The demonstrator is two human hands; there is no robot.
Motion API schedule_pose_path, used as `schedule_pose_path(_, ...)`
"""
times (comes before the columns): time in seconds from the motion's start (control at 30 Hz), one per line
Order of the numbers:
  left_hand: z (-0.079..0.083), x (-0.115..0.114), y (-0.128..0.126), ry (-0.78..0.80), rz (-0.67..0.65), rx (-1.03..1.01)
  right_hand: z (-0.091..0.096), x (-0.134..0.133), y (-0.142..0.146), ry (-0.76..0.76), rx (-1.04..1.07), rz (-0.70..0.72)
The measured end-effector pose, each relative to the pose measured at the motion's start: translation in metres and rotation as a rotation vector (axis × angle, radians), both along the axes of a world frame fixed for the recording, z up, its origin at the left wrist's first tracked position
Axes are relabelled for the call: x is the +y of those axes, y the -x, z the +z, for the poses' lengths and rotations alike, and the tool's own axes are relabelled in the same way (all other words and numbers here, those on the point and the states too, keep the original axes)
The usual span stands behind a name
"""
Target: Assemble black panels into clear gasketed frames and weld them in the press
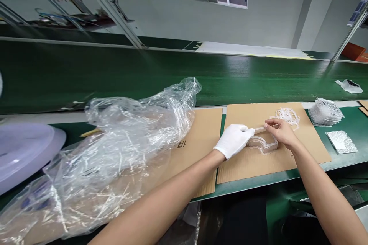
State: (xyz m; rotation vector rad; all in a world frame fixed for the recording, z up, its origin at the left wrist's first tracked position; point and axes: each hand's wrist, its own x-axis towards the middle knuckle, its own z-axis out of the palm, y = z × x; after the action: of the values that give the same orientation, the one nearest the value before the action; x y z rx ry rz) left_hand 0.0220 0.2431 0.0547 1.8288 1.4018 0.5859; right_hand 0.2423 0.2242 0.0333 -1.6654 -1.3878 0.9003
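Observation:
My left hand (234,139), in a white glove, is closed with thumb and fingers pinching one end of a thin, clear plastic frame piece (260,130). At the piece's other end, the fingers of my bare right hand (281,133) are pinched together on it. Just below lies a small stack of clear, curved plastic frames (263,146), resting on a cardboard sheet (241,168). Behind my right hand sits a tangled heap of thin white strips (288,116). The exact outline of the held piece is partly hidden by my fingers.
A large crumpled clear plastic bag (138,130) covers the left, over another cardboard sheet (208,130). A pale purple reel (25,153) stands far left. Silvery bubble pouches (326,112) are stacked at right, one pouch (341,141) before them. A green conveyor belt (161,72) runs behind.

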Motion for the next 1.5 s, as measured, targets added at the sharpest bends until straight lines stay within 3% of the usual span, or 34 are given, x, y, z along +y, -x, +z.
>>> schedule_pose_path(0.17, -0.003, 0.002, 0.001, 0.019, -0.018, 0.019, -0.001, 0.003, 0.001, 0.017, -0.024, 0.063)
schedule_pose_path(0.57, -0.006, 0.006, 0.014, -0.025, 0.091, -0.092, 0.007, 0.008, 0.015, 0.1, -0.207, 0.02)
schedule_pose_path(0.97, -0.012, -0.002, 0.007, 0.332, 0.049, -0.515, 0.017, 0.007, 0.027, 0.127, -0.328, 0.046)
schedule_pose_path(1.17, -0.01, -0.002, 0.008, 0.3, 0.035, -0.417, 0.019, 0.005, 0.028, 0.135, -0.342, 0.062)
schedule_pose_path(1.5, -0.014, -0.002, 0.011, 0.19, -0.029, -0.31, 0.019, -0.029, 0.015, 0.071, -0.243, 0.116)
